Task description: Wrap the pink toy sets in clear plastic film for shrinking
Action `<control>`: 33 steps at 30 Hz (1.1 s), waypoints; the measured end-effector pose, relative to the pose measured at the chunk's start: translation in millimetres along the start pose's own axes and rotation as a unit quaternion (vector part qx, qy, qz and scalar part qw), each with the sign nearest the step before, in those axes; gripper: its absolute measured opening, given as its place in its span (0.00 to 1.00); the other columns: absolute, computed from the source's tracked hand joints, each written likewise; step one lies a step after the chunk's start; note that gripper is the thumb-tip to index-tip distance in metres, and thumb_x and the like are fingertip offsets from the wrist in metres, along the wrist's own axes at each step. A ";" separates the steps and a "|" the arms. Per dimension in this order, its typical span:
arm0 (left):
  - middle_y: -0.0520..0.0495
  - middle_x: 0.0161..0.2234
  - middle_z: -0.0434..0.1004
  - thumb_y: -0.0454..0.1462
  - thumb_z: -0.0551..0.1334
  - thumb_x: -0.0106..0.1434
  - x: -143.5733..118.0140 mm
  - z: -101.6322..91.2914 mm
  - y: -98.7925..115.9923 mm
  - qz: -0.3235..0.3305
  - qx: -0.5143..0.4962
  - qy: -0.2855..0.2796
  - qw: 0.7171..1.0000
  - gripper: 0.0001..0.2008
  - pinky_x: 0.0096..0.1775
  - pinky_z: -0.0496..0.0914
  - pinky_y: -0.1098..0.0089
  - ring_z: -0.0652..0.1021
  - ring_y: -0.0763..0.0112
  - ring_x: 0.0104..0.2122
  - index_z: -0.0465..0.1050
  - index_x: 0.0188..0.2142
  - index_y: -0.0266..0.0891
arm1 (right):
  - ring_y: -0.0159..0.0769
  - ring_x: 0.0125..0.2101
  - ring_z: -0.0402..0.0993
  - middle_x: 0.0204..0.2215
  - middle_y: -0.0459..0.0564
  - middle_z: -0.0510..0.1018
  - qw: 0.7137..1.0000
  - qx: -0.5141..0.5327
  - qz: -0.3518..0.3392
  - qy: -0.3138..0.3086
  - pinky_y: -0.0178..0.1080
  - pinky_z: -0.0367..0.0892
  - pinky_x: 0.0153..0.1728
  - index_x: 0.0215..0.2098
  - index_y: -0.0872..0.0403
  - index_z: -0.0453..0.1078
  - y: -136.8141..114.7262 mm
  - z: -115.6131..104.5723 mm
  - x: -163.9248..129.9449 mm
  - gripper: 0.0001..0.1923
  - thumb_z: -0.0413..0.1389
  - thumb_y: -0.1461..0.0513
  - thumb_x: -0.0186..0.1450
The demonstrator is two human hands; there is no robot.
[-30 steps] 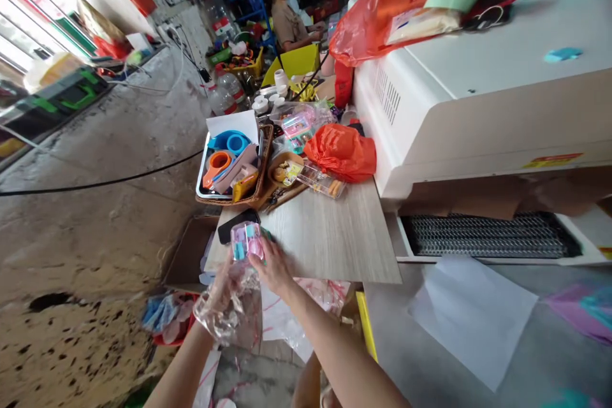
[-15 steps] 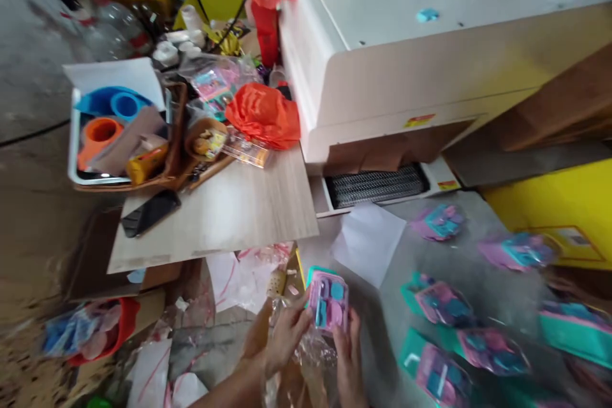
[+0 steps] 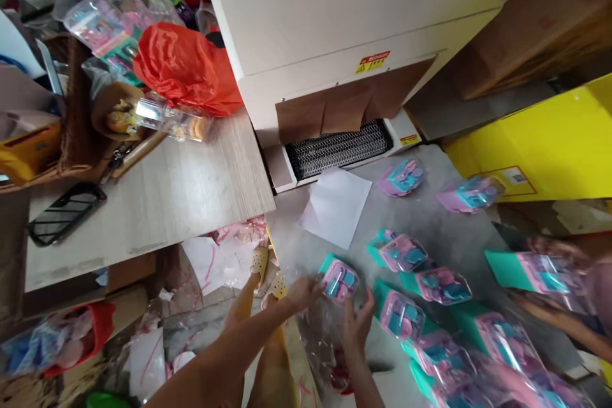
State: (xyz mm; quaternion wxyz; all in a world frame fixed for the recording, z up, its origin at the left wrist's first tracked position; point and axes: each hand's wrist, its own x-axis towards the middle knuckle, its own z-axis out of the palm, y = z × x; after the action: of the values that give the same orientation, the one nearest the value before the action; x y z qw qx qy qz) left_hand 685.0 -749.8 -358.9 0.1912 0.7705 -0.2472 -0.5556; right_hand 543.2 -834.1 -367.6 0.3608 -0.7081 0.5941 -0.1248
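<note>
A pink and teal toy package in a clear blister lies at the near edge of the grey surface. My left hand grips its left edge. My right hand is just below and right of it, fingers spread, over a crumpled clear plastic bag. Several more packages of the same kind, such as one, lie in rows to the right.
A white machine has a mesh conveyor mouth, with a white paper sheet in front of it. The wooden tabletop at left carries a black phone and an orange bag. Another person's hand holds a package at far right. A yellow box stands behind.
The view swung right and down from the wooden table to the grey surface. Both hands carried the package over there with the bag; my right hand has come off the package.
</note>
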 end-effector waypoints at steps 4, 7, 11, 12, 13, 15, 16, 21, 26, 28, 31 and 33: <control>0.43 0.35 0.79 0.43 0.48 0.66 -13.9 1.6 -12.5 -0.023 0.043 -0.028 0.998 0.19 0.38 0.69 0.67 0.78 0.60 0.37 0.74 0.45 0.40 | 0.53 0.54 0.58 0.53 0.66 0.64 0.981 -0.148 -0.121 0.027 0.51 0.56 0.52 0.53 0.62 0.60 -45.1 13.2 26.8 0.28 0.43 0.50 0.63; 0.41 0.34 0.79 0.43 0.51 0.64 -20.6 5.1 -24.3 -0.065 0.082 -0.054 0.993 0.17 0.37 0.69 0.65 0.79 0.58 0.36 0.76 0.37 0.38 | 0.51 0.46 0.64 0.42 0.64 0.71 0.966 -0.242 -0.094 -0.010 0.49 0.59 0.44 0.43 0.60 0.68 -62.6 29.7 38.2 0.22 0.40 0.55 0.65; 0.43 0.34 0.79 0.44 0.52 0.63 -26.9 1.8 -26.0 -0.051 0.094 -0.067 0.992 0.17 0.37 0.70 0.65 0.79 0.57 0.37 0.76 0.37 0.39 | 0.51 0.43 0.63 0.39 0.63 0.71 0.970 -0.235 -0.056 -0.021 0.49 0.58 0.43 0.38 0.58 0.70 -65.4 37.9 38.3 0.20 0.40 0.56 0.64; 0.43 0.34 0.79 0.45 0.51 0.63 -28.2 -1.0 -23.2 -0.043 0.095 -0.067 0.992 0.17 0.37 0.70 0.65 0.79 0.57 0.37 0.76 0.39 0.40 | 0.50 0.43 0.63 0.39 0.63 0.71 0.973 -0.224 -0.054 -0.021 0.50 0.58 0.44 0.38 0.58 0.69 -64.7 37.1 38.3 0.19 0.41 0.56 0.63; 0.43 0.34 0.79 0.45 0.51 0.63 -29.3 -4.2 -19.6 -0.033 0.096 -0.065 0.993 0.17 0.37 0.70 0.65 0.79 0.57 0.38 0.75 0.41 0.41 | 0.50 0.44 0.64 0.39 0.62 0.72 0.976 -0.211 -0.054 -0.021 0.50 0.57 0.45 0.38 0.58 0.69 -63.6 35.8 38.8 0.19 0.41 0.56 0.63; 0.44 0.35 0.79 0.45 0.51 0.64 -30.7 -11.2 -11.3 -0.007 0.094 -0.060 0.994 0.18 0.38 0.70 0.65 0.79 0.58 0.39 0.71 0.48 0.44 | 0.48 0.44 0.64 0.40 0.60 0.72 0.982 -0.179 -0.055 -0.025 0.49 0.57 0.47 0.40 0.58 0.69 -59.8 33.3 41.1 0.20 0.42 0.54 0.63; 0.44 0.36 0.79 0.46 0.51 0.64 -30.9 -14.3 -7.5 0.008 0.092 -0.059 0.994 0.20 0.38 0.70 0.65 0.79 0.59 0.39 0.68 0.52 0.45 | 0.47 0.44 0.65 0.41 0.60 0.72 0.985 -0.163 -0.053 -0.024 0.48 0.57 0.48 0.41 0.58 0.68 -56.9 32.8 42.4 0.21 0.42 0.53 0.62; 0.38 0.39 0.79 0.49 0.51 0.64 -27.7 -16.0 2.9 0.037 0.125 -0.044 0.990 0.29 0.40 0.70 0.63 0.78 0.56 0.42 0.55 0.61 0.40 | 0.45 0.43 0.67 0.41 0.59 0.73 0.994 -0.105 0.005 0.008 0.47 0.63 0.45 0.45 0.57 0.65 -37.8 35.2 40.9 0.27 0.38 0.48 0.62; 0.35 0.40 0.78 0.51 0.49 0.64 -27.6 -9.5 13.0 -0.011 0.169 -0.026 0.985 0.33 0.39 0.70 0.64 0.78 0.56 0.41 0.49 0.63 0.35 | 0.47 0.46 0.66 0.43 0.62 0.72 0.994 -0.097 0.022 0.038 0.48 0.61 0.48 0.45 0.59 0.65 -31.0 3.4 29.2 0.28 0.37 0.48 0.62; 0.34 0.39 0.78 0.51 0.49 0.65 -30.0 -10.7 21.0 -0.025 0.201 -0.012 0.979 0.34 0.38 0.70 0.63 0.78 0.55 0.40 0.48 0.63 0.33 | 0.49 0.52 0.61 0.47 0.64 0.69 0.991 -0.111 0.018 0.074 0.50 0.55 0.53 0.49 0.60 0.63 -28.0 -23.4 27.5 0.29 0.40 0.48 0.62; 0.33 0.39 0.77 0.49 0.51 0.64 -34.9 -10.8 34.2 -0.008 0.238 0.004 0.971 0.35 0.37 0.71 0.62 0.79 0.54 0.39 0.45 0.64 0.31 | 0.55 0.57 0.53 0.52 0.69 0.63 0.980 -0.142 0.038 0.135 0.54 0.45 0.57 0.51 0.63 0.62 -15.3 -61.5 29.6 0.31 0.43 0.49 0.60; 0.34 0.38 0.77 0.47 0.55 0.63 -38.1 -7.1 41.4 0.007 0.255 0.008 0.967 0.37 0.36 0.71 0.62 0.79 0.54 0.37 0.44 0.64 0.31 | 0.59 0.59 0.47 0.57 0.71 0.57 0.971 -0.154 0.077 0.164 0.58 0.41 0.57 0.55 0.64 0.58 -2.1 -77.3 32.9 0.34 0.43 0.49 0.58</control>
State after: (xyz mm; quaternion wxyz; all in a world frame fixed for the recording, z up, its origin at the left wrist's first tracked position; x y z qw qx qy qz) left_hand 674.8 -760.3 -304.1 -0.0058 0.7962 -0.3843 -0.4672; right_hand 506.7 -892.7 -319.8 0.1536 -0.6770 0.7100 -0.1183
